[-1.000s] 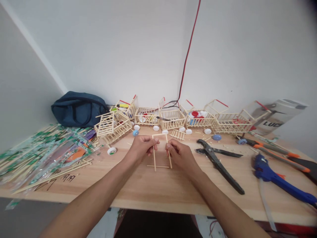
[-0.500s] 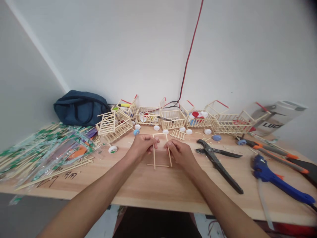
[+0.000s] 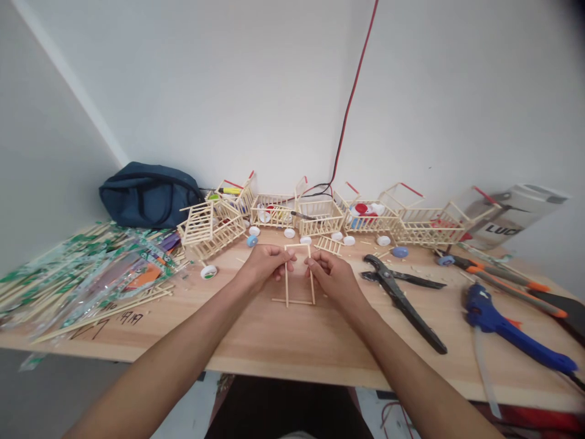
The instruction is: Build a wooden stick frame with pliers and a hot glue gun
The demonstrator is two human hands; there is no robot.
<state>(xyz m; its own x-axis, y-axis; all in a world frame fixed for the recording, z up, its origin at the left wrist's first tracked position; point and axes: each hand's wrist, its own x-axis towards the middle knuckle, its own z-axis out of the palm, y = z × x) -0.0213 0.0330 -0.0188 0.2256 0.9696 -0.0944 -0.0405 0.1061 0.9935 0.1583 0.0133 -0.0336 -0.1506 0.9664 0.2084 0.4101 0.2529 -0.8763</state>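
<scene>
A small rectangular frame of thin wooden sticks (image 3: 299,274) lies near the middle of the wooden table (image 3: 292,341). My left hand (image 3: 265,265) pinches its left upright near the top. My right hand (image 3: 331,274) pinches the right upright, fingers curled. Both hands rest low over the tabletop, the frame between them.
Several stick-built carts with bottle-cap wheels (image 3: 320,216) line the wall. Black pliers (image 3: 402,299), a blue glue gun (image 3: 507,332) and orange-handled tools (image 3: 503,274) lie to the right. Packets of sticks (image 3: 86,274) and a dark blue bag (image 3: 148,195) sit left. A red cable (image 3: 351,97) hangs down the wall.
Both hands and the frame have shifted slightly away from me towards the carts; the grip on the frame is unchanged.
</scene>
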